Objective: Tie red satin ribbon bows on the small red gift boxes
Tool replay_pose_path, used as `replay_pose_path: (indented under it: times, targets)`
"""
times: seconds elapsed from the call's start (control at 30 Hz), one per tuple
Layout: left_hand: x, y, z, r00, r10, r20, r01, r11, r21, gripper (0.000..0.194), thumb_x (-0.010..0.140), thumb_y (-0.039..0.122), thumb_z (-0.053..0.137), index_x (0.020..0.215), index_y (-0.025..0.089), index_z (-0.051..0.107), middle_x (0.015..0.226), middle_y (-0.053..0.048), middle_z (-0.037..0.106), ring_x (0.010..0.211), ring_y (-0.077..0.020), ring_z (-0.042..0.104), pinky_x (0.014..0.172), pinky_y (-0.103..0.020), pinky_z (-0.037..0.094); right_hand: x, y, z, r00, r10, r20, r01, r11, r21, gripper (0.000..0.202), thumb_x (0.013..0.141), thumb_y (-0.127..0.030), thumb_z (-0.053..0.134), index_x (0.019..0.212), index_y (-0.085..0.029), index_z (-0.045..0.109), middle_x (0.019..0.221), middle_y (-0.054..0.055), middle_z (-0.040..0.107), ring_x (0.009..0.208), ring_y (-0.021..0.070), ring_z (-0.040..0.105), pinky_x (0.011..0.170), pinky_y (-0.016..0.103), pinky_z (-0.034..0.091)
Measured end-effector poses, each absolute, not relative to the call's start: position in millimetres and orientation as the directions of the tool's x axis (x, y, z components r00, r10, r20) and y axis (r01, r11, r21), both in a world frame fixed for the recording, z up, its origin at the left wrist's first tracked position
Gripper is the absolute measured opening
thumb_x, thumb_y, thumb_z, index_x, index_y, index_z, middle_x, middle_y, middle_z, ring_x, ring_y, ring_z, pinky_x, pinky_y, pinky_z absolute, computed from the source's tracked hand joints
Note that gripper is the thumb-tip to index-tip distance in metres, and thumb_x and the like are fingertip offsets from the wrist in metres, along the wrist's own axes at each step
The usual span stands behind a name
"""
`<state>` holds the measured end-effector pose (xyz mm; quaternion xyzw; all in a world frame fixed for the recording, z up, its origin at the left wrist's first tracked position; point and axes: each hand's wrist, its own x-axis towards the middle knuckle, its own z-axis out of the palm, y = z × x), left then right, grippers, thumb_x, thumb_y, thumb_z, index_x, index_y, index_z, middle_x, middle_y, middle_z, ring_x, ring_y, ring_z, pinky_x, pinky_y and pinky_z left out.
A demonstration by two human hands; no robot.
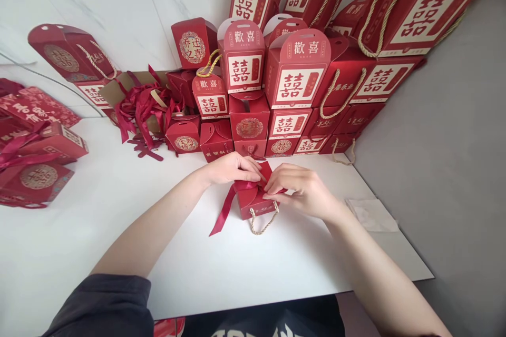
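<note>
A small red gift box (249,209) sits on the white table with a twisted rope handle (260,230) hanging from its near side. Dark red ribbon (224,211) crosses the box top, one tail trailing down to the left. My left hand (233,169) is closed on the ribbon at the top of the box. From the other side, my right hand (301,188) pinches the ribbon near the middle of the lid. Fingers partly hide the crossing of the ribbon.
Stacked red gift boxes (249,126) stand along the wall behind. A cardboard box (114,92) holds tangled ribbons (148,102). More boxes (39,179) lie at the left. A white tissue packet (371,215) rests at the right, near a grey partition (446,158).
</note>
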<state>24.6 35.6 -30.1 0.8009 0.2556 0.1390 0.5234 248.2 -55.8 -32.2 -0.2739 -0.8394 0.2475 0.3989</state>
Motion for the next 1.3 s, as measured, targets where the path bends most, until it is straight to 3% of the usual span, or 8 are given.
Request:
replay_pose_path:
  times: [0.17, 0.33, 0.57, 0.67, 0.83, 1.1, 1.2, 1.3]
  targets:
    - [25, 32, -28, 0.845, 0.535, -0.002, 0.245, -0.384, 0.89, 0.011, 0.075, 0.03, 0.076, 0.082, 0.022, 0.08, 0.09, -0.007, 0.077, 0.109, -0.0221, 0.061, 0.099, -0.038, 0.046, 244, -58, -32, -0.604, 0.657, 0.452, 0.323, 0.72, -0.614, 0.011, 0.091, -0.03, 0.062, 0.083, -0.024, 0.067, 0.083, 0.005, 0.07, 0.078, 0.0208, 0.063, 0.079, 0.039, 0.05]
    - [30, 15, -13, 0.845, 0.522, 0.118, 0.238, -0.563, 0.791, 0.006, 0.076, 0.023, 0.073, 0.079, 0.019, 0.076, 0.093, -0.005, 0.077, 0.101, -0.0203, 0.065, 0.096, -0.035, 0.049, 242, -46, -42, -0.279, 0.838, 0.468, 0.317, 0.541, -0.779, 0.014, 0.094, -0.034, 0.055, 0.089, -0.022, 0.06, 0.105, 0.008, 0.066, 0.102, 0.0214, 0.061, 0.092, 0.038, 0.047]
    - [32, -21, -2, 0.772, 0.527, 0.355, 0.425, -0.844, 0.327, 0.013, 0.083, 0.017, 0.059, 0.081, 0.019, 0.072, 0.105, -0.003, 0.069, 0.075, -0.011, 0.066, 0.069, -0.023, 0.053, 238, -38, -51, -0.437, 0.802, 0.407, 0.317, 0.561, -0.765, 0.018, 0.096, -0.028, 0.05, 0.102, -0.024, 0.067, 0.104, 0.006, 0.067, 0.097, 0.0202, 0.061, 0.091, 0.038, 0.048]
    - [30, -23, -14, 0.737, 0.416, 0.533, 0.44, -0.894, 0.089, 0.015, 0.087, 0.018, 0.056, 0.084, 0.02, 0.071, 0.093, -0.002, 0.067, 0.066, -0.0079, 0.062, 0.059, -0.02, 0.05, 242, -41, -50, -0.425, 0.798, 0.428, 0.35, 0.58, -0.736, 0.018, 0.093, -0.025, 0.056, 0.103, -0.026, 0.072, 0.107, 0.007, 0.067, 0.101, 0.0227, 0.061, 0.094, 0.044, 0.046]
    - [30, -13, -32, 0.67, 0.216, 0.71, 0.408, -0.906, -0.109, 0.008, 0.084, 0.015, 0.062, 0.084, 0.021, 0.068, 0.074, 0.002, 0.067, 0.065, -0.0098, 0.063, 0.061, -0.021, 0.051, 247, -42, -48, -0.369, 0.811, 0.454, 0.29, 0.564, -0.773, 0.017, 0.09, -0.026, 0.062, 0.102, -0.03, 0.074, 0.11, 0.005, 0.069, 0.105, 0.0228, 0.061, 0.096, 0.044, 0.047]
    - [30, -7, -38, 0.664, 0.17, 0.728, 0.311, -0.948, -0.063, 0.009, 0.083, 0.014, 0.065, 0.086, 0.022, 0.07, 0.075, 0.001, 0.071, 0.071, -0.0126, 0.066, 0.069, -0.025, 0.057, 242, -50, -42, -0.359, 0.735, 0.575, 0.44, 0.677, -0.59, 0.015, 0.085, -0.015, 0.058, 0.094, -0.026, 0.064, 0.095, 0.001, 0.072, 0.093, 0.0207, 0.065, 0.11, 0.049, 0.034]
    - [29, -7, -40, 0.676, 0.182, 0.714, 0.325, -0.943, -0.067, 0.009, 0.084, 0.017, 0.065, 0.084, 0.024, 0.071, 0.075, 0.002, 0.071, 0.073, -0.0123, 0.067, 0.071, -0.025, 0.057, 240, -53, -40, -0.378, 0.751, 0.542, 0.392, 0.66, -0.64, 0.022, 0.083, -0.012, 0.056, 0.101, -0.025, 0.058, 0.097, 0.001, 0.069, 0.092, 0.0192, 0.065, 0.113, 0.049, 0.031]
    - [30, -7, -40, 0.669, 0.149, 0.728, 0.305, -0.948, -0.087, 0.008, 0.083, 0.015, 0.066, 0.083, 0.022, 0.07, 0.073, 0.002, 0.071, 0.07, -0.0118, 0.066, 0.07, -0.025, 0.057, 240, -55, -40, -0.345, 0.803, 0.486, 0.345, 0.59, -0.73, 0.02, 0.085, -0.012, 0.053, 0.1, -0.023, 0.056, 0.097, 0.003, 0.066, 0.091, 0.0188, 0.063, 0.1, 0.042, 0.044]
